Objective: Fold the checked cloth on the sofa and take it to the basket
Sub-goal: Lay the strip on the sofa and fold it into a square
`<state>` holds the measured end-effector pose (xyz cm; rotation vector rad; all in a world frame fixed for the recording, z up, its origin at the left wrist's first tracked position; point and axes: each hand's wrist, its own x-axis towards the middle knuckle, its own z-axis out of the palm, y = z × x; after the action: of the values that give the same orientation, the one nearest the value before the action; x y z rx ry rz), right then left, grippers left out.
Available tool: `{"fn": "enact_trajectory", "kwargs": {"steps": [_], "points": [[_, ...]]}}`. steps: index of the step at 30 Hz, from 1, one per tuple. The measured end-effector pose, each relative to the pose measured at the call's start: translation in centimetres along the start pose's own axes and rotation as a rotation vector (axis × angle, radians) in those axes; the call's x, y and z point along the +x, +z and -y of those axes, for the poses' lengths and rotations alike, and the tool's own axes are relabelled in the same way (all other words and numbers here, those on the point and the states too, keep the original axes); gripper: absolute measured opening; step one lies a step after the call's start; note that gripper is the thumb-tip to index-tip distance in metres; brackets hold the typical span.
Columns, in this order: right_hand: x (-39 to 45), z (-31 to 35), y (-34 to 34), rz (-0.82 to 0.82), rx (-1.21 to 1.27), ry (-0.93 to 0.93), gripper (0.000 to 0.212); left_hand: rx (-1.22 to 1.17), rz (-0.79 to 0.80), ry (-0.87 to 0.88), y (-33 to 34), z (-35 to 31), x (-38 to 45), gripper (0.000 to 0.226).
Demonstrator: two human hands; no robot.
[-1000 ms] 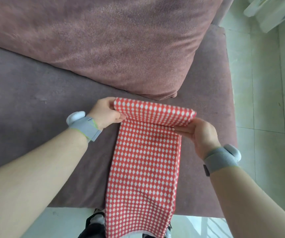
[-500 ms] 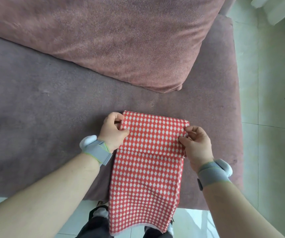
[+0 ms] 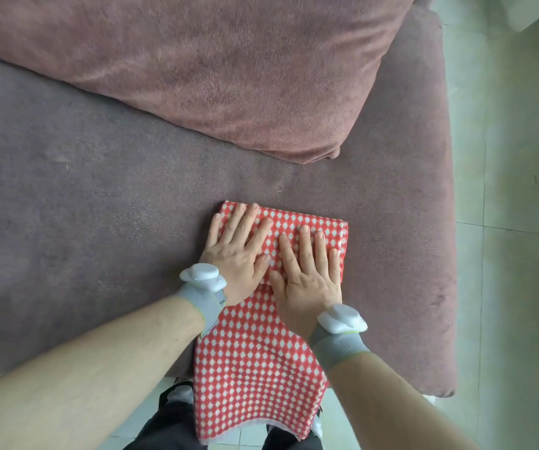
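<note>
The left hand (image 3: 234, 251) and right hand (image 3: 308, 274), pinching corners a moment ago, are now pressing flat, fingers spread, gripping nothing, on the checked cloth (image 3: 255, 362) lying on the sofa (image 3: 99, 196). One fold is setting; its tail is hanging over the edge.

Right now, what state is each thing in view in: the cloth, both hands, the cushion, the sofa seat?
checked cloth: partly folded, far end doubled over on the seat, near end hanging off the front edge.
left hand: open, flat, pressing the folded part.
right hand: open, flat, pressing beside the left.
cushion: lying on the seat behind the cloth, not touching it.
sofa seat: bare apart from the cloth and cushion.
</note>
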<state>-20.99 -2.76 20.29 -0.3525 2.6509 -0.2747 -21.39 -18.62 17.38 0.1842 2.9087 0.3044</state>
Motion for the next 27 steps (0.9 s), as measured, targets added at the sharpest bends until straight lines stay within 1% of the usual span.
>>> {"fn": "enact_trajectory", "kwargs": {"steps": [3, 6, 10, 12, 13, 15, 17, 18, 19, 21, 23, 24, 25, 27], "points": [[1.4, -1.1, 2.7, 0.016, -0.034, 0.038, 0.064, 0.015, 0.032, -0.01, 1.9, 0.5, 0.7, 0.066], [2.2, -1.4, 3.8, 0.032, -0.054, 0.047, 0.064, 0.016, 0.043, -0.014, 2.9, 0.7, 1.1, 0.068], [2.5, -1.6, 3.2, 0.08, -0.021, 0.046, 0.064, -0.043, 0.039, -0.05, 2.3, 0.7, 1.4, 0.072], [2.1, -1.4, 2.3, 0.08, 0.016, 0.011, 0.066, -0.12, 0.009, -0.116, 1.5, 0.3, 1.4, 0.078], [1.7, -1.3, 1.7, 0.047, 0.05, -0.01, 0.069, -0.201, -0.022, -0.195, 0.9, 0.1, 1.4, 0.083], [0.3, -1.3, 0.1, -0.116, 0.221, 0.002, 0.073, -0.4, -0.099, -0.401, -0.5, -0.1, 1.3, 0.087], [-1.0, -1.8, -1.6, -0.329, 0.398, 0.115, 0.069, -0.579, -0.143, -0.547, -1.7, 0.3, 0.8, 0.082], [-1.5, -2.3, -2.4, -0.38, 0.472, 0.208, 0.067, -0.662, -0.142, -0.596, -2.2, 0.6, 0.5, 0.079], [-1.6, -2.8, -3.0, -0.375, 0.556, 0.316, 0.065, -0.734, -0.122, -0.647, -2.6, 1.3, 0.2, 0.075], [-0.9, -3.5, -4.2, -0.255, 0.67, 0.523, 0.067, -0.88, -0.022, -0.759, -3.5, 2.5, 0.0, 0.071], [0.5, -3.8, -5.3, -0.134, 0.76, 0.662, 0.071, -1.067, 0.097, -0.828, -4.6, 3.4, 0.5, 0.064], [1.2, -3.9, -5.7, -0.09, 0.846, 0.708, 0.068, -1.156, 0.151, -0.842, -4.9, 3.6, 0.8, 0.059], [1.9, -4.1, -6.0, -0.052, 0.943, 0.739, 0.058, -1.23, 0.205, -0.851, -5.1, 3.8, 1.0, 0.054], [2.7, -4.7, -6.3, 0.019, 1.098, 0.765, 0.033, -1.336, 0.311, -0.846, -5.3, 4.0, 1.2, 0.043]]}}
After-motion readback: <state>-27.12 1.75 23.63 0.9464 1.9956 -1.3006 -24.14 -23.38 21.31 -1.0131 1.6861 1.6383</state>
